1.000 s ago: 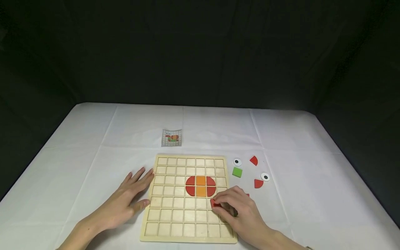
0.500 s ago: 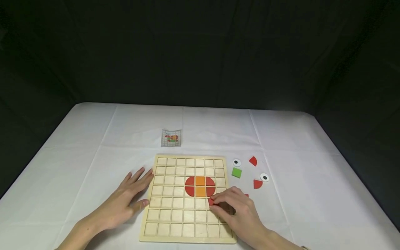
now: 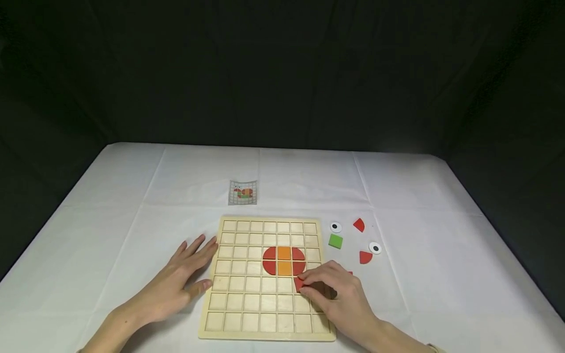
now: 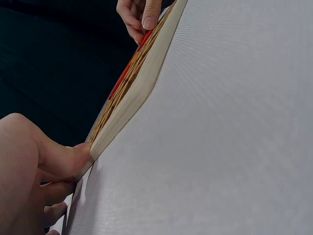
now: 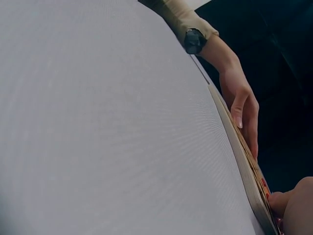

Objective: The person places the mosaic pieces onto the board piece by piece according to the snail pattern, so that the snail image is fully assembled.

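A square wooden grid board [image 3: 252, 305] lies on the white cloth. Set in its cells are two orange square tiles [image 3: 284, 260] side by side with red quarter-round tiles [image 3: 269, 267], making an oval. My right hand [image 3: 340, 291] pinches a red tile [image 3: 298, 284] between thumb and forefinger, over a cell just below the oval's right end; the fingers hide part of it. Along the board's left edge rests my left hand [image 3: 178, 279], fingers spread and touching the rim. In the left wrist view, the left thumb [image 4: 73, 159] lies against the board's side.
Right of the board lie a green square tile [image 3: 335, 241], two white eye discs [image 3: 336, 227], and loose red tiles [image 3: 365, 257], one mostly hidden behind the right hand. A small picture card [image 3: 243, 192] with a coloured grid figure lies beyond the board. Black curtains [image 3: 282, 73] surround the table.
The right hand has shifted the pinched red tile slightly left on the board and turned it a little. The left hand has stayed at the board's edge.
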Demonstrator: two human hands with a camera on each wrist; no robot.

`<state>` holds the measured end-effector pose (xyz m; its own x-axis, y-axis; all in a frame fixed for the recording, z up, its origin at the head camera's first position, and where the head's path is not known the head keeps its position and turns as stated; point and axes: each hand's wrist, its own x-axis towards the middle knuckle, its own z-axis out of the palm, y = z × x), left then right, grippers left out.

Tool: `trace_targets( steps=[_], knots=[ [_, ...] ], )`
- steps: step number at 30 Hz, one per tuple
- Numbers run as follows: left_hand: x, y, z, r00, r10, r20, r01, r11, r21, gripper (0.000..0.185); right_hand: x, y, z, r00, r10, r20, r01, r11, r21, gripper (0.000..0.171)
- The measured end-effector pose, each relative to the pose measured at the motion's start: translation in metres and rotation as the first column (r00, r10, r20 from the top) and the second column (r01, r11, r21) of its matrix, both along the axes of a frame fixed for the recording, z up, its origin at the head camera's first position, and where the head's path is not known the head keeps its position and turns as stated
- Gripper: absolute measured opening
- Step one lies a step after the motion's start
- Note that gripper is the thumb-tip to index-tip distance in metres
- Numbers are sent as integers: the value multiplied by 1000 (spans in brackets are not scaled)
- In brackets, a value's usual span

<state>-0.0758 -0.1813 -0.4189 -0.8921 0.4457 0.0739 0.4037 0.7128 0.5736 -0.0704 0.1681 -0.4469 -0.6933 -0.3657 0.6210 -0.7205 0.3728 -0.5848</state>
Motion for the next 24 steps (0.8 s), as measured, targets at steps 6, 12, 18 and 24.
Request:
trace_targets(
  steps=[6,12,18,24],
  knots=[
    [0,0,2,1000,-3,-8,3,1000,-4,73,0,-2,0,998,7,-63,-7,1000,-7,29],
    [0,-1,2,1000,-3,-5,3,1000,0,72,-1,-3,1,999,-1,-42,2,1000,10,26],
    [0,-2,1,1000,-3,24,3,1000,19,72,-2,-1,1,998,0,-60,0,1000,5,27],
    [0,-2,-1,1000,-13,13,12,1000,16,72,-9,22,1,989,-97,-111,100,995,29,32]
  ],
)
